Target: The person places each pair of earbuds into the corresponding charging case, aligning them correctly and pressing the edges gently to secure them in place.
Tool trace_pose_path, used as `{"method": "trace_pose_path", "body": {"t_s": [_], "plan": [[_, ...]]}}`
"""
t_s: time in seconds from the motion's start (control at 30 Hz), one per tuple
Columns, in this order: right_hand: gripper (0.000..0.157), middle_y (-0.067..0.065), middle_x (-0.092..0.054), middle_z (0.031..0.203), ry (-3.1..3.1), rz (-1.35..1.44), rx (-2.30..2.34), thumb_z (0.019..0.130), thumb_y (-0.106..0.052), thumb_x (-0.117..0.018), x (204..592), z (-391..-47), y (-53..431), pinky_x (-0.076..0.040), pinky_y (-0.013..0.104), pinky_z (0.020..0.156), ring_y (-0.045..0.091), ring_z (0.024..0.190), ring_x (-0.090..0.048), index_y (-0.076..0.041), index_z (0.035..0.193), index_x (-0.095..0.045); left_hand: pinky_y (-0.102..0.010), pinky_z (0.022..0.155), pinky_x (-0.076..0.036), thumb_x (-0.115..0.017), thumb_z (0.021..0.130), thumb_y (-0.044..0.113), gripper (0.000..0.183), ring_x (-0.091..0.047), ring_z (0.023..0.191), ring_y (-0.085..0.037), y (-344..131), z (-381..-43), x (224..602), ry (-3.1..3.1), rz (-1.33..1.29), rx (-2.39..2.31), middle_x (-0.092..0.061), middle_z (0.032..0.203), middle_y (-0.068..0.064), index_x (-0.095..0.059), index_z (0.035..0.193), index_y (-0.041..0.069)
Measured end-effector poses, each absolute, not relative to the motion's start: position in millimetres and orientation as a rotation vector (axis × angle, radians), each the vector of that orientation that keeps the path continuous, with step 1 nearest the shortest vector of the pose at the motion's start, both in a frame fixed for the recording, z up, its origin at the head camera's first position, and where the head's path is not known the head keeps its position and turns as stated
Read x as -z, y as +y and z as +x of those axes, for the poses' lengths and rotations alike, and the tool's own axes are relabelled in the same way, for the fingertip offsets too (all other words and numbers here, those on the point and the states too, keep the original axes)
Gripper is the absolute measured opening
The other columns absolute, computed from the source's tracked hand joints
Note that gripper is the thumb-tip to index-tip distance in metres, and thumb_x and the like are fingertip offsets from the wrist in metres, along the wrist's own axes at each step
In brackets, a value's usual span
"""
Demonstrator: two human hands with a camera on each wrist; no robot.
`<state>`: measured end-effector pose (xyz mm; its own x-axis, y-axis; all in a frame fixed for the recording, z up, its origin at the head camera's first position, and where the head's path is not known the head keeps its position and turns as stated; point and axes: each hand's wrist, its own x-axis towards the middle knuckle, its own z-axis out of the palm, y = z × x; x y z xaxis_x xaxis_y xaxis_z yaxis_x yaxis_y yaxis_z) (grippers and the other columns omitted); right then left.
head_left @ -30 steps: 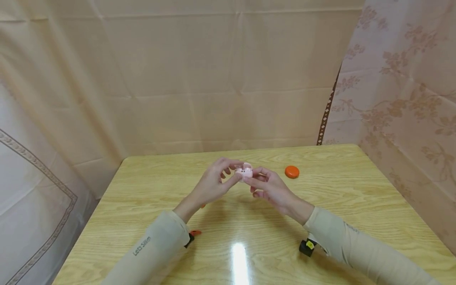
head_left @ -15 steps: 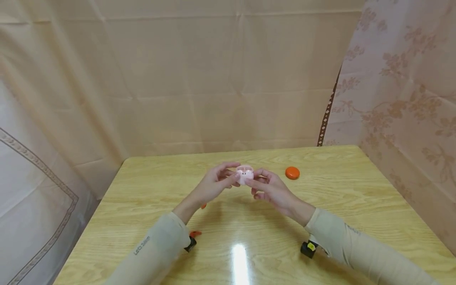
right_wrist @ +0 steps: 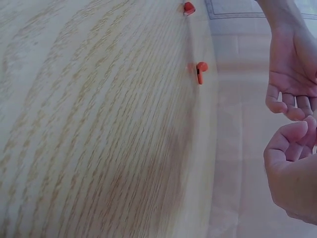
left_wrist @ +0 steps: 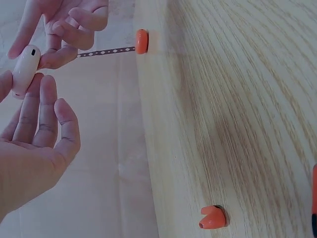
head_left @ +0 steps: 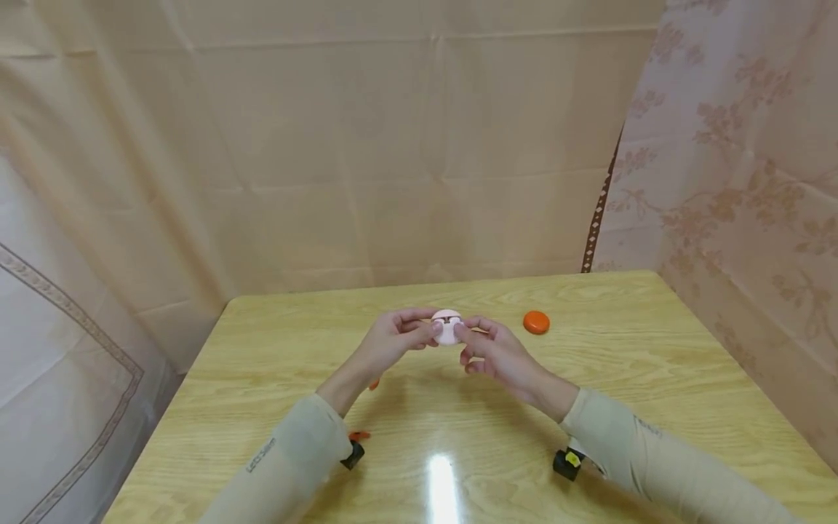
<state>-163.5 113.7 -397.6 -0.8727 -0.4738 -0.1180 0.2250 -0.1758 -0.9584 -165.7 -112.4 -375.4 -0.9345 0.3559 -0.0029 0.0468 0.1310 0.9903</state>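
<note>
Both hands hold a small pale pink earbud case (head_left: 448, 331) up over the far part of the table. Its lid is tipped down, with a narrow dark slot still showing along the front. The left hand (head_left: 391, 338) pinches the case's left side, thumb on the front. From the other side the right hand (head_left: 495, 356) grips it, its thumb also on the front and the lower fingers curled loosely beneath. Seen edge-on in the left wrist view, the case (left_wrist: 26, 69) has a small dark port. In the right wrist view, the case is mostly out of frame behind the fingers.
An orange round case (head_left: 536, 322) lies on the wooden table (head_left: 622, 349) to the right. Two orange earbuds lie apart near the left forearm: one earbud (right_wrist: 200, 72) farther off, another earbud (right_wrist: 188, 8) nearer the body. Curtains (head_left: 419, 145) hang behind the table and at both sides.
The case's lid has come down from raised, covering the earbuds seen inside earlier. The right thumb has slid up the case's front. The orange pieces stay in place.
</note>
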Motion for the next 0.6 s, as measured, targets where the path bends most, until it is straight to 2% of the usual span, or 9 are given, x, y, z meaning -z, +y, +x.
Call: {"method": "trace_pose_path", "body": {"t_s": [0.13,0.33,0.6], "plan": [[0.031,0.001,-0.062,0.101,1.636,-0.296,2.092,0.104,-0.035,-0.060,396.7,-163.3,115.8,-0.050,0.026,0.067,0.014,0.074,-0.059,-0.008,0.117,-0.055,-0.048,0.095,-0.052,-0.071,0.098,0.028,0.041,-0.070,0.095,-0.021,-110.0,-165.4,374.5,2.186,0.414,-1.873,-0.075,0.106,-0.007,-0.066,0.132,0.007],[0.027,0.001,-0.063,0.101,1.615,-0.288,2.095,0.103,-0.035,-0.061,394.4,-162.4,117.6,-0.049,0.026,0.066,0.014,0.073,-0.058,-0.010,0.112,-0.056,-0.037,0.089,-0.054,-0.071,0.097,0.031,0.039,-0.070,0.096,-0.023,-109.2,-165.4,374.6,2.212,0.431,-1.839,-0.075,0.105,-0.006,-0.068,0.129,0.008],[0.028,0.002,-0.062,0.100,1.615,-0.294,2.095,0.103,-0.034,-0.062,393.5,-161.5,118.8,-0.049,0.026,0.065,0.013,0.072,-0.058,-0.010,0.114,-0.057,-0.037,0.090,-0.053,-0.073,0.096,0.032,0.040,-0.069,0.100,-0.030,-107.8,-164.3,374.0,2.226,0.429,-1.832,-0.074,0.104,-0.006,-0.068,0.128,0.009]]}}
